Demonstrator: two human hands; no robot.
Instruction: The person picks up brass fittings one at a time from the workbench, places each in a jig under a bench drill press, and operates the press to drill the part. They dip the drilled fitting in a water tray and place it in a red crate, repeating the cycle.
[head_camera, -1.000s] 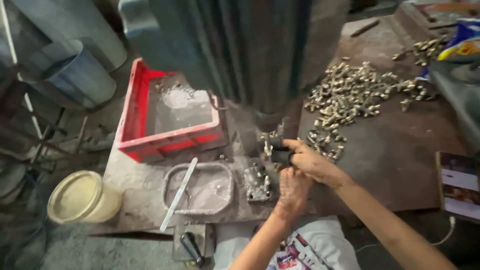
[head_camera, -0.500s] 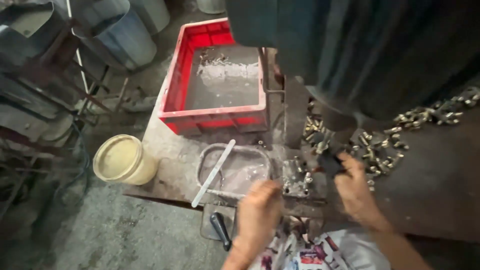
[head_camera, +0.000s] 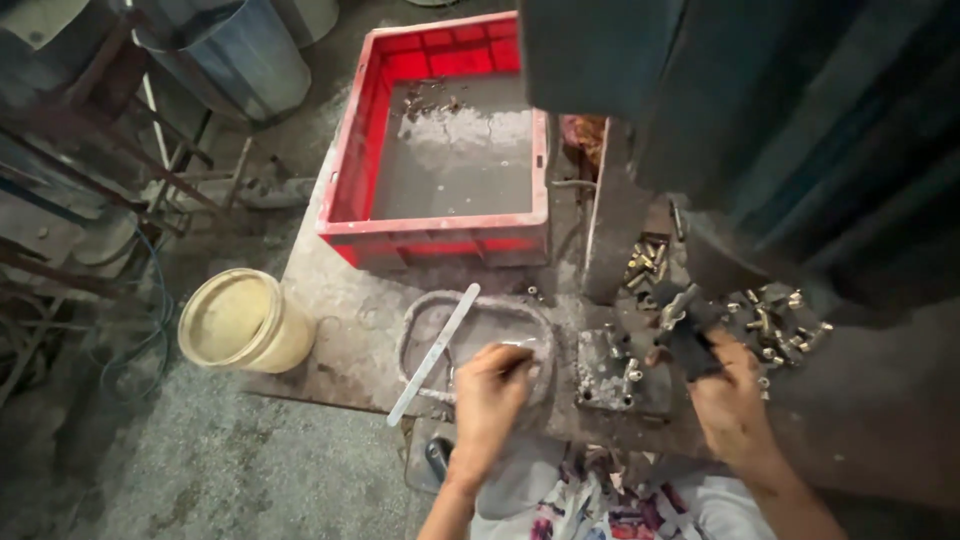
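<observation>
While over one tray (head_camera: 420, 310): two hands, left hand (head_camera: 490, 390), right hand (head_camera: 728, 400).

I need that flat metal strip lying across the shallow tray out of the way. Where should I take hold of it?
Grip the flat metal strip at its lower end, which juts past the rim of the shallow tray with free space around it. Come from the left, pinching its two long edges; the left hand is on the tray's right side.

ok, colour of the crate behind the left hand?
Red crate, grey dusty floor inside; head view, beyond the left hand.
</observation>
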